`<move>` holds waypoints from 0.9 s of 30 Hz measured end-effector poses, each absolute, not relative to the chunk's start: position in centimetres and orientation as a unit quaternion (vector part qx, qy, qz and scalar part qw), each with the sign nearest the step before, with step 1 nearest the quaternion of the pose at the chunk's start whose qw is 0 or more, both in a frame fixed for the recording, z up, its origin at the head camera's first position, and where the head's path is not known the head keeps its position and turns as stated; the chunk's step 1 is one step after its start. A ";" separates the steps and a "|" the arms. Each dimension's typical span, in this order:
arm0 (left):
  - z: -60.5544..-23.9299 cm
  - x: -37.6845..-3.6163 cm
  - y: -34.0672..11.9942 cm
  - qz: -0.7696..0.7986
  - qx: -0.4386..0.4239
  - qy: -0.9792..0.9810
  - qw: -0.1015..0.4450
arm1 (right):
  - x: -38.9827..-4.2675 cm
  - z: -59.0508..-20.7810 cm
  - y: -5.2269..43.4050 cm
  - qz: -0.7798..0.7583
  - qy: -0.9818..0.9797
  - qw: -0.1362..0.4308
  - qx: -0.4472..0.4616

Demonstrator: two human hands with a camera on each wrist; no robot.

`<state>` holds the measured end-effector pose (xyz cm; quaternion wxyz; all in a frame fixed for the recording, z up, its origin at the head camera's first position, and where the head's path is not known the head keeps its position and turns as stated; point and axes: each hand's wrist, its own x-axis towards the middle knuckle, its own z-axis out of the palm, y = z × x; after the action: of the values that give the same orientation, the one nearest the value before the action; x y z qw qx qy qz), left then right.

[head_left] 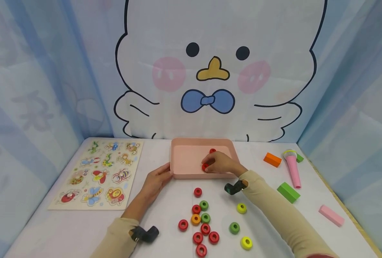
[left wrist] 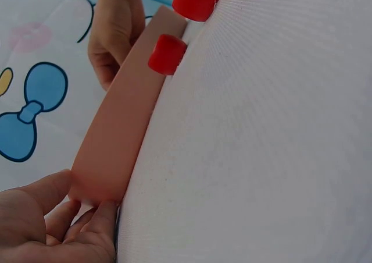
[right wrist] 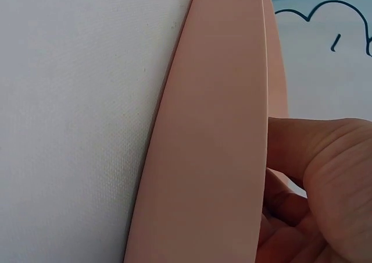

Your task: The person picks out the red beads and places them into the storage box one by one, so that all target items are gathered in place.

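1 red ring [head_left: 204, 167] in the pinch of right hand [head_left: 222, 162], within pink tray [head_left: 186, 157], left hand [head_left: 156, 179] around its corner

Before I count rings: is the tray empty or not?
Not empty: in the head view, a red ring lies in the tray, beyond the right grip, which holds another red ring.

From afar, I'm viewing what seems a curtained play corner. A cartoon-bird curtain [head_left: 216, 21] is hanging behind a white table [head_left: 165, 208]; an insect puzzle [head_left: 95, 176] and toy microphone [head_left: 293, 170] are lying there.
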<state>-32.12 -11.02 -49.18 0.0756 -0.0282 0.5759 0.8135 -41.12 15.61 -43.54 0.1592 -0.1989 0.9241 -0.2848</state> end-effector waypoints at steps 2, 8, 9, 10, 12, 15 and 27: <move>-49.2 -32.1 -11.0 0.812 -0.028 0.577 0.076 | -41.1 -43.6 15.7 -0.289 0.922 0.158 -0.201; -49.3 -32.1 -10.9 0.815 -0.021 0.574 0.072 | -40.9 -43.2 16.2 -0.297 0.920 0.150 -0.210; -49.3 -32.1 -10.9 0.816 -0.021 0.572 0.072 | -40.7 -43.0 16.3 -0.296 0.920 0.145 -0.212; -49.3 -32.2 -10.9 0.817 -0.020 0.572 0.072 | -40.6 -42.7 16.5 -0.296 0.921 0.139 -0.213; -49.3 -32.2 -10.8 0.818 -0.015 0.571 0.071 | -40.2 -42.3 16.8 -0.295 0.921 0.123 -0.222; -49.3 -32.4 -10.8 0.820 -0.018 0.568 0.070 | -39.6 -41.6 17.1 -0.303 0.917 0.102 -0.238; -49.4 -32.3 -11.1 0.817 -0.018 0.572 0.073 | -34.4 -40.6 18.0 -0.356 0.882 0.096 -0.294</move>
<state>-32.27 -11.09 -49.36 0.0728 -0.0176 0.5716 0.8171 -34.39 17.95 -40.59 0.0961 -0.2945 0.8818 -0.3555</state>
